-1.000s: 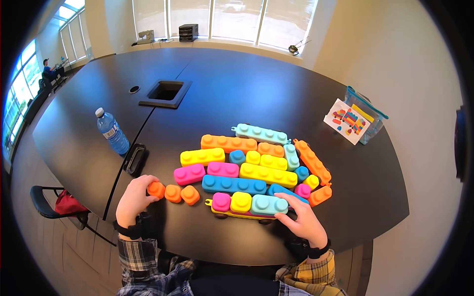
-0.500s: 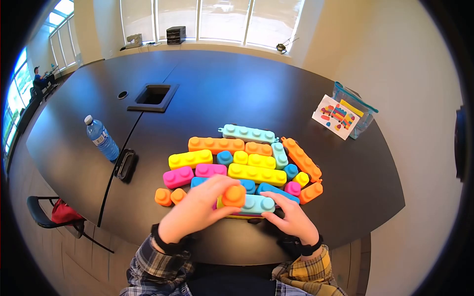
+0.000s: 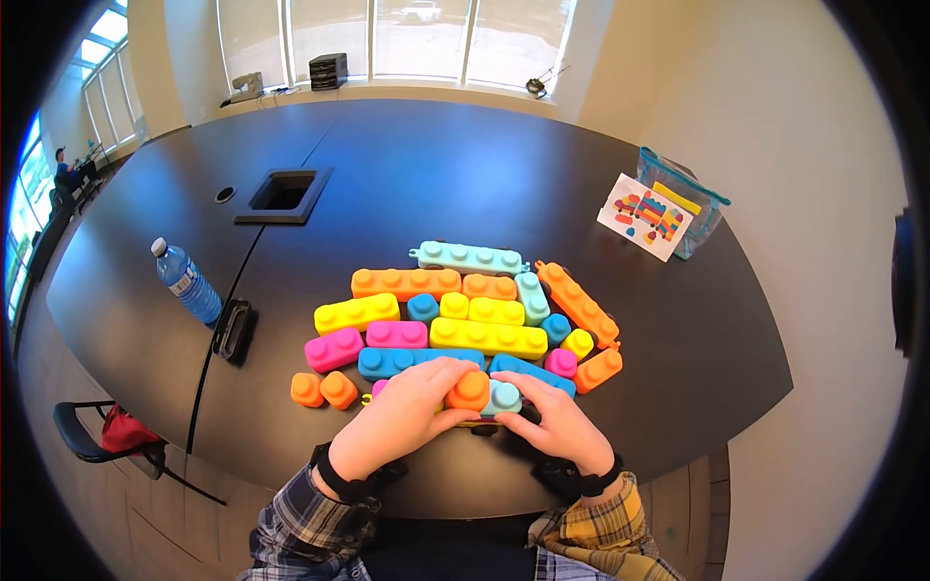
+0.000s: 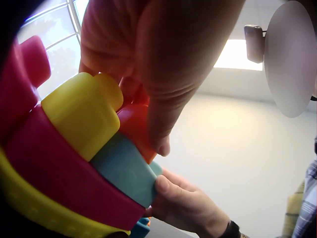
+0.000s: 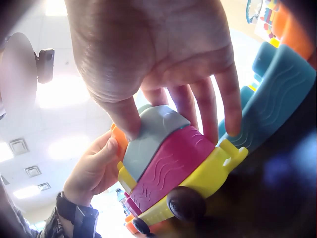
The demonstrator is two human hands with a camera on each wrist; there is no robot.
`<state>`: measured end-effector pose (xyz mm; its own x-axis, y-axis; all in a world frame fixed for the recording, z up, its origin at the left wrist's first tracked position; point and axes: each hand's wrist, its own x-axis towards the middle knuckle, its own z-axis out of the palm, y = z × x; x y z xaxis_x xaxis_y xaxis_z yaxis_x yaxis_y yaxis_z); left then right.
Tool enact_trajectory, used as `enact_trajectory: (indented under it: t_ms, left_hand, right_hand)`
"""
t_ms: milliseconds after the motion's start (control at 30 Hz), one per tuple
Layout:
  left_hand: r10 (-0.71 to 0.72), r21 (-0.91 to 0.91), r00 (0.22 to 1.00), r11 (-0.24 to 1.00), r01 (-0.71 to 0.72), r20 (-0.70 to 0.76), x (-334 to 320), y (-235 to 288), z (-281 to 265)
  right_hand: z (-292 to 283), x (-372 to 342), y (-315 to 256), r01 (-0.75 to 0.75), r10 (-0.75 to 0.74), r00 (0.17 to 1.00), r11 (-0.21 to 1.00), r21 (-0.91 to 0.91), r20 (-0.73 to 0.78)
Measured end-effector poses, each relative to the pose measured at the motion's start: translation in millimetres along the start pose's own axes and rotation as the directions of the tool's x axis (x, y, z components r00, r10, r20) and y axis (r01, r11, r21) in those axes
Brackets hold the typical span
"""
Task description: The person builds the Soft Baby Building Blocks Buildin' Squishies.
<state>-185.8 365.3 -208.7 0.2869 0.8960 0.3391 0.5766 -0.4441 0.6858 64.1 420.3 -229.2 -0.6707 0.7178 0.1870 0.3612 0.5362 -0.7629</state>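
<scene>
In the head view my left hand point(image 3: 399, 418) pinches a small orange block point(image 3: 470, 391) between thumb and fingers, on top of the light blue block point(image 4: 126, 166). My right hand point(image 3: 560, 416) grips the right end of that light blue block, thumb on the near side. Beneath it lies a long magenta block point(image 5: 171, 163), stacked on a yellow wheeled base point(image 5: 203, 176) with dark wheels point(image 5: 185, 203). In the left wrist view, a small yellow block point(image 4: 81, 114) and a magenta one point(image 4: 15, 94) stand beside the light blue block. My left hand partly covers the stack's left end.
Two loose orange blocks point(image 3: 323, 389) lie left of the stack. Behind it spread several coloured blocks, including a long blue one point(image 3: 387, 363) and a long yellow one point(image 3: 489, 338). A picture card point(image 3: 646, 216) leans on a clear pouch point(image 3: 702, 228); a water bottle point(image 3: 186, 283) stands left.
My left hand has taken one orange block from the row at the left and carried it right, onto the light blue block. My right hand has stayed at the stack's right end.
</scene>
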Motion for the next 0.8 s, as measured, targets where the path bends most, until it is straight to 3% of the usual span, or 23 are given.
enact_trajectory:
  t_ms: [133,200,300,400,433,500,567,633,800]
  left_hand:
    - [-0.002,0.068,0.999,0.998,0.004,-0.033,-9,3,-8]
    - [-0.029,0.046,0.988,0.998,0.036,-0.152,-21,-3,-24]
    - [-0.184,0.102,0.945,0.970,0.219,-0.271,-48,-23,-59]
    - [-0.223,0.349,0.910,0.870,0.348,-0.351,-78,-47,-85]
    - [-0.222,0.351,0.909,0.869,0.348,-0.352,-87,-52,-88]
    - [-0.380,0.360,0.865,0.796,0.487,-0.328,-102,-61,-90]
    - [-0.402,0.323,0.856,0.803,0.500,-0.325,-104,-72,-89]
    - [-0.471,0.268,0.854,0.812,0.518,-0.222,-104,-72,-89]
    - [-0.412,0.333,0.888,0.824,0.458,-0.203,-104,-72,-90]
  right_hand:
    - [0,1,0,0.008,-0.008,1.000,1.000,-0.007,-0.001]
    - [0,0,1,0.008,-0.008,1.000,1.000,-0.008,-0.005]
    - [0,0,3,-0.005,0.005,1.000,1.000,-0.023,-0.001]
    - [1,1,1,0.016,-0.016,1.000,1.000,-0.012,-0.005]
    - [1,1,1,0.019,-0.019,1.000,1.000,-0.011,-0.005]
    - [1,1,1,-0.006,0.006,1.000,1.000,0.004,0.009]
    - [2,1,3,0.010,-0.010,1.000,1.000,-0.001,-0.001]
    - [2,0,2,0.026,-0.026,1.000,1.000,-0.008,-0.009]
    - [1,1,0,-0.015,0.015,1.000,1.000,0.006,0.007]
